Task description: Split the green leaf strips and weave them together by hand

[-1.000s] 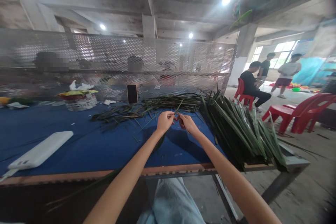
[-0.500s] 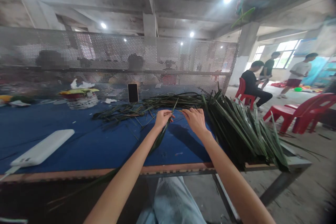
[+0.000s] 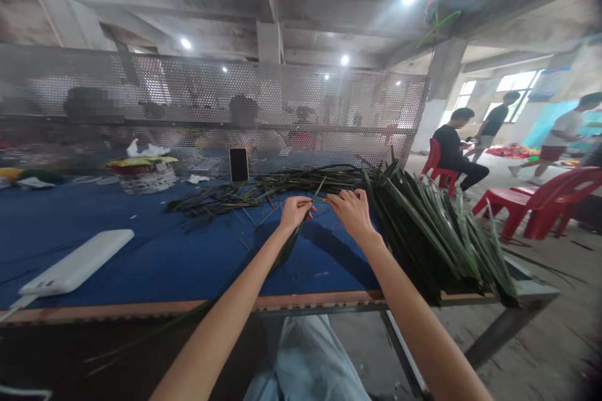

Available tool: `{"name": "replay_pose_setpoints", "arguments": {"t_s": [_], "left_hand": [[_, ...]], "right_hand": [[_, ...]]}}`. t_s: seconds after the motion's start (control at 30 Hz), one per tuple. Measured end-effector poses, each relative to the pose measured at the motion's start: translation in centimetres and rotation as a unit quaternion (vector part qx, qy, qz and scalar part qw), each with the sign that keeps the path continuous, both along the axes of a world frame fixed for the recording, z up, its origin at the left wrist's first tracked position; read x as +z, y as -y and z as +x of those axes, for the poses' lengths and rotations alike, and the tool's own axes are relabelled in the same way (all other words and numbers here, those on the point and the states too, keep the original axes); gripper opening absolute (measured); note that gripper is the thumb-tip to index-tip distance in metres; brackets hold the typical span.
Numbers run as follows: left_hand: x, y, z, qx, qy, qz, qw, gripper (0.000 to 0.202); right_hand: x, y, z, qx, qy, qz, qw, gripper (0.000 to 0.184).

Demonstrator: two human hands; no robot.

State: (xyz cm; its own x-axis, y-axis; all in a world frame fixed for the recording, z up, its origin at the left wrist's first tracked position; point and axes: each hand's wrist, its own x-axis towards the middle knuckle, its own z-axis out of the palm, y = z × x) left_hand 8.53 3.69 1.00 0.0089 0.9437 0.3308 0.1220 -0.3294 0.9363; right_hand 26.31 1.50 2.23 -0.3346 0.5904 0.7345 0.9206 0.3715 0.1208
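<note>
My left hand (image 3: 294, 211) is closed in a pinch on a long green leaf (image 3: 288, 245) that runs from its fingers down under my forearm toward the table's front edge. My right hand (image 3: 352, 213) hovers just to the right of it with its fingers loosely curled and apart, and I see nothing in it. Both hands are above the blue table cover (image 3: 155, 250). A thick stack of long green leaves (image 3: 437, 232) lies directly right of my right hand. Loose leaf strips (image 3: 235, 197) are scattered behind my hands.
A white power bank (image 3: 78, 269) lies at the left. A phone (image 3: 239, 165) leans against the perforated metal screen (image 3: 211, 113). A basket (image 3: 143, 177) stands at the back left. Red plastic chairs (image 3: 531, 203) and people are at the right.
My right hand let go of the leaf tip and moved a little right and away, fingers loosened. My left hand kept its pinch on the leaf.
</note>
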Motion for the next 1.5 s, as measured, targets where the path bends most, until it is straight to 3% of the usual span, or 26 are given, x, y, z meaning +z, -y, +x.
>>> {"name": "replay_pose_setpoints", "arguments": {"t_s": [0.2,0.5,0.77,1.03,1.3,1.5], "left_hand": [[-0.4,-0.1,0.0,0.012,-0.085,0.034,0.996,0.016],[-0.5,0.5,0.1,0.042,-0.243,0.102,0.964,0.025],[0.2,1.0,0.2,0.047,-0.281,0.107,0.953,0.026],[1.4,2.4,0.5,0.083,-0.392,0.128,0.907,0.025],[1.4,2.3,0.8,0.097,-0.456,0.111,0.878,0.029],[1.3,2.2,0.8,0.101,-0.465,0.115,0.872,0.030]], "right_hand": [[-0.1,0.0,0.1,-0.008,-0.002,-0.029,1.000,0.031],[0.1,0.1,0.2,-0.024,-0.014,-0.038,0.999,0.038],[0.0,-0.1,0.2,-0.035,-0.028,-0.038,0.998,0.034],[-0.3,-0.3,0.3,-0.044,-0.039,-0.049,0.997,0.035],[-0.5,-0.2,0.2,-0.063,-0.051,-0.077,0.994,0.032],[-0.4,-0.1,0.2,-0.067,-0.058,-0.104,0.991,0.034]]}}
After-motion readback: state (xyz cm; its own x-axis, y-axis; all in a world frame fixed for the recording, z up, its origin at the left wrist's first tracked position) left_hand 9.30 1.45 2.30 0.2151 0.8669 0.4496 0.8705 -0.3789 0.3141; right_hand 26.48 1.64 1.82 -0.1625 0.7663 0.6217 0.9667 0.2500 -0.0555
